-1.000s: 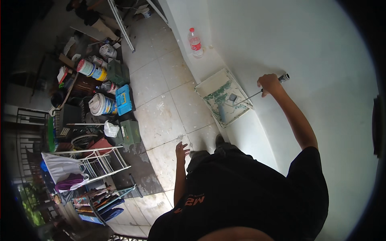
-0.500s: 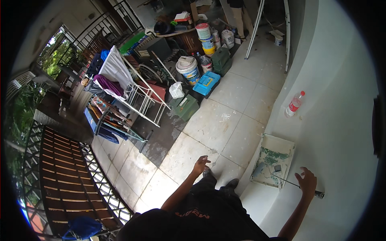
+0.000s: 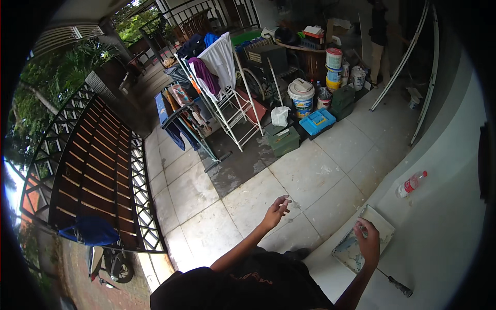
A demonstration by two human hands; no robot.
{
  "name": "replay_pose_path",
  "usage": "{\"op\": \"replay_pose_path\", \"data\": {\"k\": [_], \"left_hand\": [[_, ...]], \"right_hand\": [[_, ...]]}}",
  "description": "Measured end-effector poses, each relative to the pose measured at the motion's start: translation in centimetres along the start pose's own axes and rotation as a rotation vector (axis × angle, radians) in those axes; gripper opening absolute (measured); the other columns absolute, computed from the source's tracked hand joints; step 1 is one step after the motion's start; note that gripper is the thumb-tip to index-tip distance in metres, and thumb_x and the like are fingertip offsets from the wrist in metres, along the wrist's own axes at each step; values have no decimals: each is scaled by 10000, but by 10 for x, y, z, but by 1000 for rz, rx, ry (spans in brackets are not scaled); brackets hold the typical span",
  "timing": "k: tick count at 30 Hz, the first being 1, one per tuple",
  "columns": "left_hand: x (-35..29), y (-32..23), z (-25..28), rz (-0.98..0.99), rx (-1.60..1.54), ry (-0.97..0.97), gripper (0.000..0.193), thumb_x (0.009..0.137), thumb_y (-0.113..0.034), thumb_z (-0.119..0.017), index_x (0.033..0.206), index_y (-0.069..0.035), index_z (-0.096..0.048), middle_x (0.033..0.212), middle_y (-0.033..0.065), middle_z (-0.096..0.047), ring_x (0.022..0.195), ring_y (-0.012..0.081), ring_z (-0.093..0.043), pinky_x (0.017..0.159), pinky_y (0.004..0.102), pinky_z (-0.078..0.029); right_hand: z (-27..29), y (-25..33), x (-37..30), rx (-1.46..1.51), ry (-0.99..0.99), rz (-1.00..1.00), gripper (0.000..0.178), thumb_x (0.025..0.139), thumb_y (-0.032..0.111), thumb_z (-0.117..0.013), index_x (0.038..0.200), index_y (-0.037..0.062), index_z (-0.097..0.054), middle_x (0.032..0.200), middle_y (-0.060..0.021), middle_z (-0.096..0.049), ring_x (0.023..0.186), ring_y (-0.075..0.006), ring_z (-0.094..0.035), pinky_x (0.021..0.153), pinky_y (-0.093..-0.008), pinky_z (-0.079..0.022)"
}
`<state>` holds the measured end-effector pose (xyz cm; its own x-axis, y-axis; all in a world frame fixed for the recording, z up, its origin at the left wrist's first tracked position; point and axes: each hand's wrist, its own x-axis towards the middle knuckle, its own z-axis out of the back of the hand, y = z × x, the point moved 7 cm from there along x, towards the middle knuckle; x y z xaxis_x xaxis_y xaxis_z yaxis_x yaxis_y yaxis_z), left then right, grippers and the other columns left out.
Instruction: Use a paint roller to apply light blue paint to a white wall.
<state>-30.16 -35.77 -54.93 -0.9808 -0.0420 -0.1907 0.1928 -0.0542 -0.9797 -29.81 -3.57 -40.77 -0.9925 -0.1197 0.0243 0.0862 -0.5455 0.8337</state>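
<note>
Plenty of bare tiled floor (image 3: 310, 175) ahead of the person, running out to the clutter at the far side: a white drying rack (image 3: 227, 98) hung with clothes, a green box (image 3: 283, 139), a blue toolbox (image 3: 317, 122), a white paint bucket (image 3: 301, 96) and stacked tins behind it. To the left of the person the floor ends at a black metal gate (image 3: 98, 175). To the right it ends at the foot of a pale wall (image 3: 444, 217), and that is where the work sits.

The right hand (image 3: 369, 242) is down at a flat paint tray (image 3: 347, 250) lying right at the wall's foot, the tray partly under the hand and spreading out to its left and beyond it. The grip there is closed around something thin; a long dark-handled tool (image 3: 400, 285) shows just behind the hand, nearer the person, its handle lying over the wall side. I cannot tell if hand and handle actually meet. A clear bottle with a red cap (image 3: 411, 184) lies further along the wall, well beyond the tray.

The left hand (image 3: 276, 209) hangs out over open floor, fingers spread and loose, holding nothing, well apart from the tray.
</note>
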Motion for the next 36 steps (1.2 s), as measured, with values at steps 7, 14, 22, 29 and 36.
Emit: {"op": "replay_pose_path", "data": {"k": [7,14,22,29,36], "left_hand": [[-90,-160,78,-585,-243,-275,646,931,-484,-236,1410,-77,-87,1458,117,-126,1325,275,-190,1050,404,-210],[-239,-177,199,-717,10,-853,661,921,-413,-229,1402,-18,-9,1473,146,38,1360,296,38,1086,387,-21],[-427,-97,303,-456,101,-1659,664,912,-392,-252,1393,11,-36,1467,176,53,1357,312,51,1084,391,-10],[-547,-83,296,-222,296,-2108,723,879,-441,-251,1387,35,-55,1459,211,25,1356,330,40,1070,441,25],[-640,-54,350,-132,302,-2407,688,893,-357,-277,1375,62,-19,1460,198,59,1359,285,57,1082,389,13]], "right_hand": [[-209,220,-9,588,512,522,516,911,253,-419,1349,23,-269,1378,-156,-306,1248,-281,-335,1019,-393,-251],[-348,381,-114,853,1071,811,740,914,484,-240,1387,-16,31,1470,-160,56,1360,-257,52,1079,-401,26],[-483,382,-280,768,1808,681,700,921,488,-191,1396,1,-27,1475,-134,-14,1361,-250,-1,1083,-382,-1],[-539,411,-420,927,2430,472,708,922,473,-211,1393,-16,-13,1474,-141,-2,1361,-244,5,1083,-358,-2],[-573,459,-497,758,2756,508,818,884,584,-184,1385,-24,38,1469,-159,46,1357,-270,44,1076,-386,27]]}}
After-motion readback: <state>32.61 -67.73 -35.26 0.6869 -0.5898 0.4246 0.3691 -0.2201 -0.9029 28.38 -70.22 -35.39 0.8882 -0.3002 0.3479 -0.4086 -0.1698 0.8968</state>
